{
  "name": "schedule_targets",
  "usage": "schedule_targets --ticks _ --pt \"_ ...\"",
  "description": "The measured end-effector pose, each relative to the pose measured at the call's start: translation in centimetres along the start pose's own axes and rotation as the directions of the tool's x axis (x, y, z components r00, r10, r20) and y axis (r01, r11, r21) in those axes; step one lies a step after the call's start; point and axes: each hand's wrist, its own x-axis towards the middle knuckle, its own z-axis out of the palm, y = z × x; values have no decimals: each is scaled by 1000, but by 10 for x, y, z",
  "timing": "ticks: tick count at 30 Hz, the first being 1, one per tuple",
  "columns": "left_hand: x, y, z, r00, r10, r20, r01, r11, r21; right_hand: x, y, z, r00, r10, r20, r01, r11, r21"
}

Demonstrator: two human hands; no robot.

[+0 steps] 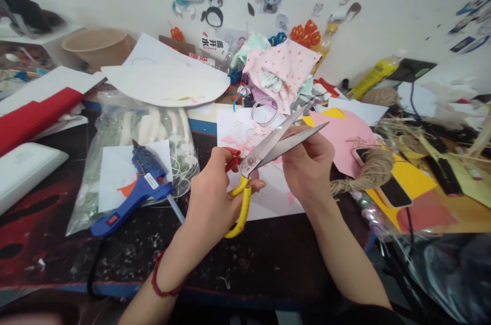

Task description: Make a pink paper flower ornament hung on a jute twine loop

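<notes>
My left hand (pixel 215 187) is closed round the handles of a pair of scissors (pixel 249 161); yellow covers the lower grip, and red shows by the thumb. The blades are apart and point up to the right. My right hand (pixel 309 164) is closed just behind the blade tips, its fingertips partly hidden by the lower blade. Whatever it pinches cannot be made out. Below both hands, small pink paper scraps (pixel 258 134) are strewn over a white sheet of paper (pixel 268 202). A ring-shaped roll (pixel 264 111) sits just beyond the blades.
On the left, a blue glue gun (pixel 148 181) rests on white paper over a clear plastic bag (pixel 111 125). To the right are pink paper (pixel 345 135), a twine coil (pixel 378 166) and a phone (pixel 395 192). Behind, spotted pink cloth (pixel 286 66) is piled near the wall.
</notes>
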Motion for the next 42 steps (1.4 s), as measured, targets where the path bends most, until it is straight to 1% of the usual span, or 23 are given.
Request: schedule_targets --ticks 9,13,18,21,24,26,29,32,36,38,42 --pt "2 3 -2 1000 -20 7 20 999 47 -1 -2 0 999 34 30 -35 999 23" --pt "3 2 -3 1000 27 4 -27 998 48 -2 -7 1 1000 31 -5 -31 999 -38" --pt "4 3 -3 998 53 15 -54 998 44 -4 -12 4 998 -37 -48 30 990 -136" --pt "3 2 -2 1000 13 3 -13 999 33 -3 -12 6 995 -68 -78 56 987 -151" --pt "0 -2 -3 995 -92 -38 91 995 -41 -2 -11 7 994 -64 -88 51 988 -146" --pt "-1 -4 -4 987 -148 -54 143 986 -92 -1 -10 6 996 -42 -81 31 991 -131" --pt "-2 -5 -5 984 -174 -44 168 978 -123 0 -10 5 998 -7 -58 3 998 -68" --pt "-1 -7 -3 988 -151 -37 144 980 -137 2 -10 4 999 17 -33 -17 1000 -1" --pt "-1 -12 1 993 -96 -65 84 982 -170 4 -9 2 998 66 6 -66 995 69" --pt "0 -12 1 995 -95 -45 87 984 -157 5 -9 1 997 82 12 -83 991 109" --pt "0 -5 -1 994 -108 31 111 986 -123 7 -8 -2 994 110 7 -110 978 175"
